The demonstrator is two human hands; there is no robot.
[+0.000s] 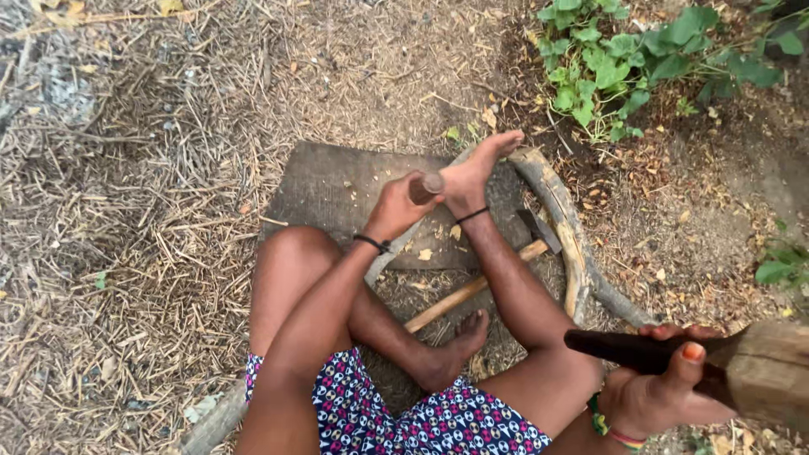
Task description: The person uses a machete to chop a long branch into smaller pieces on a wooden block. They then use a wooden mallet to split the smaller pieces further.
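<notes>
**Chisel held upright at the board, mallet off to the lower right**

The left hand (pixel 396 206) sits just above the middle of the frame, grip closed around a short chisel handle (pixel 424 187). The handle's long axis runs roughly up and slightly right in the frame, round butt end pointing up toward the camera. The arm reaches straight out from the bottom centre, with a dark band at the wrist.

The right hand (pixel 661 396) is down in the lower right corner, grip closed on the dark handle of a wooden mallet (pixel 763 371). That one lies near horizontal, handle pointing left, fat head running off the right edge. Thumb is up on top.

One bare foot (pixel 476 168) presses on a curved branch (pixel 565 227) beside the flat wooden board (pixel 337 190). An axe (pixel 480 286) lies diagonally on the ground between the legs.
</notes>
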